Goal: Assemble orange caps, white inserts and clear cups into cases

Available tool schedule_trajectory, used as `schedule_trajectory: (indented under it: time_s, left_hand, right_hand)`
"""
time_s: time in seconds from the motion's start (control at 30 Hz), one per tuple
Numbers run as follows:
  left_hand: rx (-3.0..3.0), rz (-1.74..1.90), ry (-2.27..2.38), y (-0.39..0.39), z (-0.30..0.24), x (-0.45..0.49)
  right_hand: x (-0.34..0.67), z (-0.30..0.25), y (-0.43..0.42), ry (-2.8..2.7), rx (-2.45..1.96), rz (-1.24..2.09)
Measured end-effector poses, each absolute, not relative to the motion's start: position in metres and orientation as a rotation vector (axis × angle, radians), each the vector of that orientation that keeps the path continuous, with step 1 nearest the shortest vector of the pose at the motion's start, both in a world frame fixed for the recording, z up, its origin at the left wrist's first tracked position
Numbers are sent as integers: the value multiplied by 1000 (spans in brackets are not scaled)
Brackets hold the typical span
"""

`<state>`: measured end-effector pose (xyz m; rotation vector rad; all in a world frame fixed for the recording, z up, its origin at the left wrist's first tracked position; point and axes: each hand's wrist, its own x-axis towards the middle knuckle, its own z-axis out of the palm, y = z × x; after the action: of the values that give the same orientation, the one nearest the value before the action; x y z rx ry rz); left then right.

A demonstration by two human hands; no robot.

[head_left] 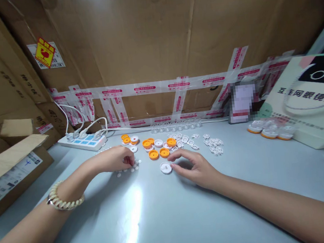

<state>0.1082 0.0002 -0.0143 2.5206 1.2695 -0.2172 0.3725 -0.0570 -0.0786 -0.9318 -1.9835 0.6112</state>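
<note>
My left hand [116, 158] rests on the grey table [165, 213], fingers curled and pinching among several tiny white discs [129, 169]; what it pinches is too small to name. My right hand [193, 166] lies on the table with fingers spread, fingertips touching a white round cap [165, 168]. Just beyond both hands sit several orange caps [153, 154] and white caps [158, 143], with a scatter of small white perforated inserts [213, 145] to the right.
A white power strip [82, 141] with plugged cables lies at the back left. A row of clear small cups [176, 126] lines the taped cardboard wall [154, 42]. A carton [9, 170] stands left, a paper bag [309, 103] and assembled orange-based pieces [268, 130] right.
</note>
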Motion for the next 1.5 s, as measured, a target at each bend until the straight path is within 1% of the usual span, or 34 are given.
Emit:
schedule_trajectory:
  time_s: [0.3, 0.63, 0.9, 1.1, 1.17, 1.2, 1.27, 1.37, 1.43, 1.5]
  left_hand:
    - [2436, -76, 1247, -4, -19, 115]
    - [2400, -75, 1271, -4, -30, 118]
    - [2621, -161, 1333, -12, -23, 124]
    - [2788, -217, 1410, -16, -29, 133]
    - [2839, -113, 1377, -21, -32, 138]
    - [2850, -7, 1329, -24, -33, 142]
    - [2811, 325, 1191, -34, -34, 151]
    - [2565, 874, 978, -52, -37, 167]
    - [2409, 1036, 895, -60, -40, 175]
    - [2297, 1080, 876, -64, -45, 180]
  right_hand:
    - [373, -79, -57, -1989, -897, 571]
    - [372, -79, -57, -1989, -881, 563]
    - [373, -78, -58, -1997, -872, 552]
    - [373, -77, -58, -1978, -871, 529]
    - [373, -76, -58, -1951, -865, 509]
    - [372, -76, -58, -1937, -858, 501]
    - [370, -75, -59, -1915, -833, 495]
    - [367, -74, -62, -1899, -789, 508]
    - [366, -74, -64, -1883, -759, 516]
    - [365, -75, -65, -1862, -721, 527]
